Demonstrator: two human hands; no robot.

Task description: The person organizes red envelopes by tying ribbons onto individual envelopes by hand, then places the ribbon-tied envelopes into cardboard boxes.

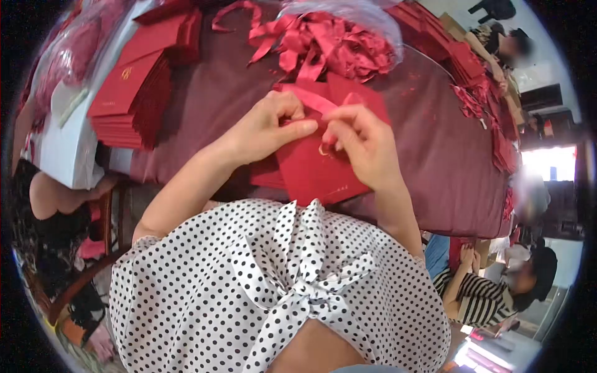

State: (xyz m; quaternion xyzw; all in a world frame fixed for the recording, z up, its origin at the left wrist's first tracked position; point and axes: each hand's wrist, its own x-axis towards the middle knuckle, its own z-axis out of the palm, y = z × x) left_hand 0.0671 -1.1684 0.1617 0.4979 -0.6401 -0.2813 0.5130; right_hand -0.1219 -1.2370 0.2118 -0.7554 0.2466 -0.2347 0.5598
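Clear plastic bag, thin and crinkled, lying partly around a heap of glossy red ribbon strips, looped and tangled, some spilling onto the tabletop. Tabletop cover: dark maroon cloth, smooth with soft creases. White box, flat-sided; near it, a shiny clear wrapper enclosing pink material. Stack of red envelopes, flat, stiff, rectangular, gold-marked. One red packet, flat, with gold print, on the tabletop beneath both hands. One pink ribbon, satiny, narrow, running across the packet's upper part. Right hand: grip pinched, thumb and fingers together on the ribbon. Left hand: fingers curled, thumb extended over the packet; cannot tell whether its grip has anything.
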